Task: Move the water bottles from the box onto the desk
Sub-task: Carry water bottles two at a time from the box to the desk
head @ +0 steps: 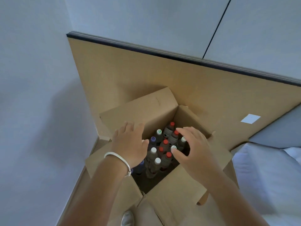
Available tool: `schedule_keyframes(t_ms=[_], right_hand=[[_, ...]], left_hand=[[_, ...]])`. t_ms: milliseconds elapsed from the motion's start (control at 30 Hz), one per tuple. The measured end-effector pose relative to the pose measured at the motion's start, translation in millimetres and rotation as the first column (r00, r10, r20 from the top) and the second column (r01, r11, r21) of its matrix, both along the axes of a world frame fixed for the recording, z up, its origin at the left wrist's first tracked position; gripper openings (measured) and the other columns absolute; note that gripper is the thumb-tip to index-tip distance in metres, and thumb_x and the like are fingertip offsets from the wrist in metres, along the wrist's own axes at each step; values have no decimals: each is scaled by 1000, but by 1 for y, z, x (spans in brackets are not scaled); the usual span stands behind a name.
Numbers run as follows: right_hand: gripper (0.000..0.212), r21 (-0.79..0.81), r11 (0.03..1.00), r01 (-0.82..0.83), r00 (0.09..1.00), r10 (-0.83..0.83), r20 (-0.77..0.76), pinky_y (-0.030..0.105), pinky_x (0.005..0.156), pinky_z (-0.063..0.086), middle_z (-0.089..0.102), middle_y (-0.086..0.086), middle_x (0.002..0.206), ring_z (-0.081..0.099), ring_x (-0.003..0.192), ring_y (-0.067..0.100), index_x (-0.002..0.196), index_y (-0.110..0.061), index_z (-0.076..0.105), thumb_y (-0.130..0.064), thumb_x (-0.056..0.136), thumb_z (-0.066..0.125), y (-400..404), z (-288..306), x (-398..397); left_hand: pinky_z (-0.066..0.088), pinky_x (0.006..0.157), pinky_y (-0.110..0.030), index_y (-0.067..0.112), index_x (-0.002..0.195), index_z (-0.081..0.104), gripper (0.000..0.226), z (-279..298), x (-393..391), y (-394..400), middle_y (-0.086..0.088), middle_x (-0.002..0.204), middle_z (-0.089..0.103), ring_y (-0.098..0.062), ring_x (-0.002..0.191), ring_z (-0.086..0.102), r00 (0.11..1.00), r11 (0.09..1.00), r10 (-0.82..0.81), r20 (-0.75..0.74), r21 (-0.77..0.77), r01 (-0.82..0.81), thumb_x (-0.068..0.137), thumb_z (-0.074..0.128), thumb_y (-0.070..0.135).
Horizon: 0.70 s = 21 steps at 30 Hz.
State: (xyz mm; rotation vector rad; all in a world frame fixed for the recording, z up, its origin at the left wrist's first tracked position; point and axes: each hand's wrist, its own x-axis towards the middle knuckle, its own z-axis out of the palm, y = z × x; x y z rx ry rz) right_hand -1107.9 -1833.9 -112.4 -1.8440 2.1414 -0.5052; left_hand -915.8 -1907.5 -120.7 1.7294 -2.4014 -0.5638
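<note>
Head view looks down on an open brown cardboard box (156, 111) at frame centre, holding upright plastic water bottles (165, 152) with red, white and purple caps. Left hand (130, 144) and right hand (192, 149) hover over it, fingers (180, 130) spread, holding nothing. Tan wooden worktop (130, 70) lies beyond.

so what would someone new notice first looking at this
Probably the open cardboard box at the centre, packed with upright bottles with red, white and purple caps. Both hands hover spread over it, the left hand wearing a silver bracelet, the right hand near the caps.
</note>
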Motion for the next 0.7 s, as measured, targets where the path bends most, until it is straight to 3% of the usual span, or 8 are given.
schedule_keyframes(t_ms=[133,267,367,467,533,700], right_hand=[[61,145,987,-75,997,75,6,26,116,21,36,-13,149,24,142,7,147,-32,38,-35,91,63,-42,-39,11],[61,266,952,-155,988,144,61,19,109,30,44,-16,146,37,136,4,144,-35,42,-35,89,68,-77,-83,13],[63,367,900,-234,972,207,111,18,108,31,48,-14,144,42,133,4,144,-32,43,-29,88,70,-101,-118,13],[65,437,849,-296,955,263,136,25,108,37,50,-9,142,47,130,10,144,-28,44,-24,86,72,-123,-157,9],[63,498,794,-348,936,321,143,31,107,41,51,-5,141,50,129,16,142,-27,46,-22,85,71,-136,-182,8],[63,623,630,-464,856,499,134,41,104,44,47,3,142,48,129,26,143,-23,44,-23,85,69,-163,-244,7]], left_hand=[[32,113,-40,25,156,10,65,-48,4,-37,-3,158,28,-26,142,30,1000,983,20,-19,185,-16,101,43,37],[35,115,-40,21,158,4,74,-98,-10,-56,-1,162,23,-23,145,32,994,919,81,-71,392,-47,100,49,36],[38,113,-40,15,156,13,70,-131,-20,-70,-6,159,30,-25,141,38,995,872,100,-16,482,-80,100,49,34],[44,104,-40,10,146,33,54,-158,-29,-78,-12,146,43,-29,129,49,990,848,43,136,519,-108,99,50,31],[44,101,-38,9,138,43,47,-174,-36,-80,-12,140,48,-29,127,49,948,825,-86,307,556,-105,96,53,28],[38,108,-38,8,141,45,52,-217,-48,-90,-11,146,48,-28,135,44,805,756,-230,548,621,-207,92,60,17]])
